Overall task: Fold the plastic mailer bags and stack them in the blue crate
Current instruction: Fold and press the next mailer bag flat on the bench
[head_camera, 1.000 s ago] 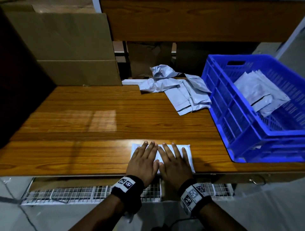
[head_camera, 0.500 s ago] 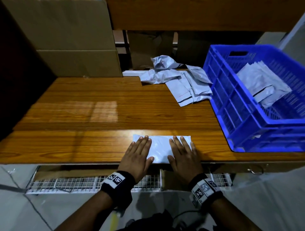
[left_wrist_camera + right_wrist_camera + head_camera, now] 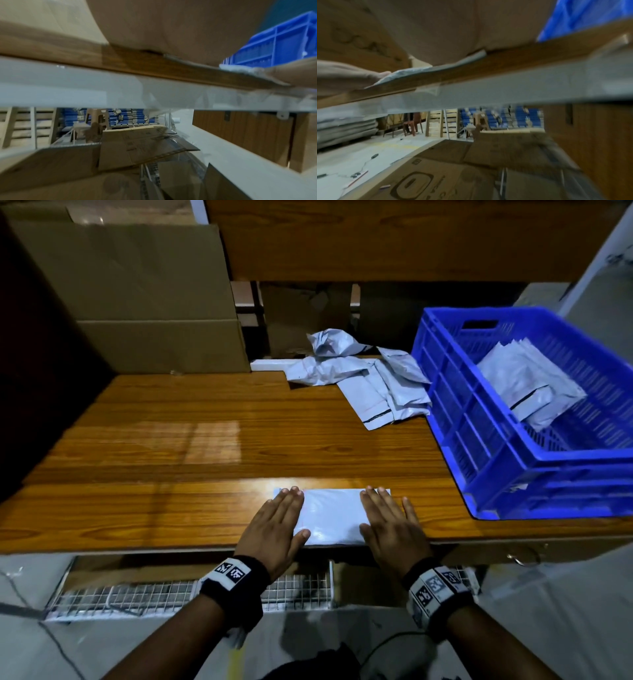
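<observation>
While hands (image 3: 331, 520) press flat, fingers straight, folded mailer (image 3: 331, 513) lies long axis left-right.

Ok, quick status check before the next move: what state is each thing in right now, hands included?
Folded mailer: flat at the table's near edge, pressed at both ends.
Left hand: flat, fingers straight, on the mailer's left end.
Right hand: flat, fingers straight, on its right end.
Unfolded mailers: crumpled heap at the table's far side.
Blue crate: open, holding folded mailers.
</observation>
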`<state>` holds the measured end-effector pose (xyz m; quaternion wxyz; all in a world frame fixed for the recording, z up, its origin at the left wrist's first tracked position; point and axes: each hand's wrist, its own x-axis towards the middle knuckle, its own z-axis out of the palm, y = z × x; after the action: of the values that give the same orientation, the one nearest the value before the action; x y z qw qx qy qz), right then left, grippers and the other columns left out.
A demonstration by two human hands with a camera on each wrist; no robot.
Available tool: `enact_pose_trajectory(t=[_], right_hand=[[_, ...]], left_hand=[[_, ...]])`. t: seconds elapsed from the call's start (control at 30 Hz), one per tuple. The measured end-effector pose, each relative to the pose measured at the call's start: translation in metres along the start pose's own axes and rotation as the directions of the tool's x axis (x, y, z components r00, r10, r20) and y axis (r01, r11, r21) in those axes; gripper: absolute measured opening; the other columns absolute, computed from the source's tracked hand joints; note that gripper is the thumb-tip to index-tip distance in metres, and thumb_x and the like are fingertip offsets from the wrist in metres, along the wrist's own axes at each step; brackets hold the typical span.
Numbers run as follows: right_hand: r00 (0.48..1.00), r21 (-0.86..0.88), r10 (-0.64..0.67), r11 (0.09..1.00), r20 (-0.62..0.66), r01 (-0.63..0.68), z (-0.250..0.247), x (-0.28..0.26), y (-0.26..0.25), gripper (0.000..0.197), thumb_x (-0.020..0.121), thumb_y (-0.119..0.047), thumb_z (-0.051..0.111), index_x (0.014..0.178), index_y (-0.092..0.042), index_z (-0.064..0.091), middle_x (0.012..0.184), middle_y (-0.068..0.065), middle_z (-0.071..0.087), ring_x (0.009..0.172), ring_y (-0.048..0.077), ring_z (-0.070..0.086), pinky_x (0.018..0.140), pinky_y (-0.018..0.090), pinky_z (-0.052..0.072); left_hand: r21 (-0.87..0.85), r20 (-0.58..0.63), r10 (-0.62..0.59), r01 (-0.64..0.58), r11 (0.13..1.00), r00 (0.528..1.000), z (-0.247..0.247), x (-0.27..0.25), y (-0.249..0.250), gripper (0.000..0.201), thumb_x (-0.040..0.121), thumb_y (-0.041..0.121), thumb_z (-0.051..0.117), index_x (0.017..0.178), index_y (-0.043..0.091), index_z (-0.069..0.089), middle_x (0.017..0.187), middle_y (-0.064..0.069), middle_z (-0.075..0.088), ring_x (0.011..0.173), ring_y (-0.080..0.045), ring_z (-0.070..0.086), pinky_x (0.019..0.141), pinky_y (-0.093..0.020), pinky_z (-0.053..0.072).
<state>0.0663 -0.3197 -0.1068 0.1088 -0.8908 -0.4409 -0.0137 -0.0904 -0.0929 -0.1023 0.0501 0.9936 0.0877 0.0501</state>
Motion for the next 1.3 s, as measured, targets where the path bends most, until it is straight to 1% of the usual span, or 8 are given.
enact_pose_trajectory(t=[0.27,0.37,0.53,0.67,0.8,1.03,1.17,1.3], right_hand=[[0.998,0.015,-0.056,0.998,0.025,0.055,-0.010,0.000,0.003,0.072,0.096,-0.064,0.018,0.154,-0.021,0.022,0.161,-0.003,0.016,0.149,0.019,0.014,0.117,0.050,0.013],[0.983,0.034,-0.162,0.987,0.088,0.160,-0.014,-0.011,0.016,0.089,0.086,-0.071,0.042,0.155,-0.022,0.016,0.162,-0.001,0.010,0.149,0.017,0.009,0.120,0.047,0.010],[0.959,0.286,-0.280,0.923,0.037,0.258,-0.024,-0.016,0.046,0.076,0.069,-0.011,0.074,0.140,-0.027,0.048,0.144,-0.001,0.047,0.133,0.016,0.044,0.109,0.025,0.034],[0.984,0.489,-0.124,0.855,-0.126,0.170,-0.071,-0.004,0.041,0.018,0.084,-0.033,0.063,0.100,-0.030,0.069,0.089,-0.011,0.071,0.082,-0.002,0.062,0.070,0.021,0.047],[0.992,0.636,0.124,0.767,-0.023,-0.081,-0.086,0.009,0.030,0.039,0.087,-0.020,0.073,0.118,-0.025,0.051,0.057,0.001,0.056,0.049,0.006,0.056,0.051,0.017,0.041],[0.911,0.382,0.374,0.827,0.173,-0.412,-0.058,0.020,0.027,0.045,0.080,-0.036,0.076,0.114,-0.027,0.047,0.074,-0.001,0.064,0.069,0.016,0.064,0.056,0.027,0.047],[0.972,0.190,0.231,0.957,-0.046,-0.219,-0.060,0.020,0.001,0.025,0.089,-0.031,0.060,0.111,-0.022,0.054,0.100,0.003,0.060,0.089,0.027,0.060,0.070,0.034,0.047],[0.988,0.204,-0.155,0.966,-0.025,0.157,-0.040,0.032,-0.047,0.028,0.087,-0.029,0.051,0.109,-0.016,0.062,0.110,0.006,0.060,0.101,0.028,0.056,0.082,0.038,0.047]], left_hand=[[-0.021,-0.028,0.048,-0.048,0.999,0.998,-0.007,0.001,-0.004,0.074,0.096,0.060,0.027,0.154,0.015,0.016,0.160,-0.002,0.013,0.148,-0.019,0.010,0.117,-0.031,0.004],[-0.059,-0.014,0.131,-0.132,0.990,0.991,-0.011,-0.013,-0.014,0.083,0.089,0.064,0.044,0.153,0.016,0.020,0.159,-0.001,0.016,0.146,-0.017,0.015,0.118,-0.034,0.015],[-0.257,-0.037,0.206,-0.208,0.944,0.978,-0.017,-0.024,-0.036,0.077,0.077,0.005,0.057,0.147,0.028,0.034,0.153,0.005,0.034,0.140,-0.015,0.032,0.116,-0.031,0.024],[-0.685,-0.141,-0.080,-0.039,0.728,0.987,-0.044,-0.017,-0.034,0.033,0.087,0.037,0.059,0.119,0.044,0.057,0.108,0.017,0.070,0.100,-0.003,0.064,0.083,-0.023,0.050],[-0.838,-0.095,-0.412,0.151,0.525,0.906,-0.050,0.005,-0.029,0.034,0.072,0.054,0.071,0.096,0.029,0.066,0.064,-0.001,0.067,0.057,-0.014,0.059,0.057,-0.029,0.045],[-0.384,0.063,-0.474,0.459,0.801,0.878,-0.046,0.020,-0.020,0.057,0.079,0.051,0.071,0.125,0.026,0.049,0.083,0.007,0.066,0.087,-0.023,0.064,0.064,-0.030,0.045],[-0.141,-0.218,-0.222,0.195,0.971,0.950,-0.053,0.019,-0.008,0.044,0.081,0.039,0.063,0.118,0.017,0.055,0.103,-0.007,0.057,0.097,-0.030,0.052,0.073,-0.037,0.045],[-0.056,-0.121,0.130,-0.138,0.989,0.984,-0.046,0.031,0.023,0.028,0.083,0.035,0.047,0.100,0.017,0.060,0.096,-0.005,0.059,0.091,-0.029,0.053,0.068,-0.038,0.044]])
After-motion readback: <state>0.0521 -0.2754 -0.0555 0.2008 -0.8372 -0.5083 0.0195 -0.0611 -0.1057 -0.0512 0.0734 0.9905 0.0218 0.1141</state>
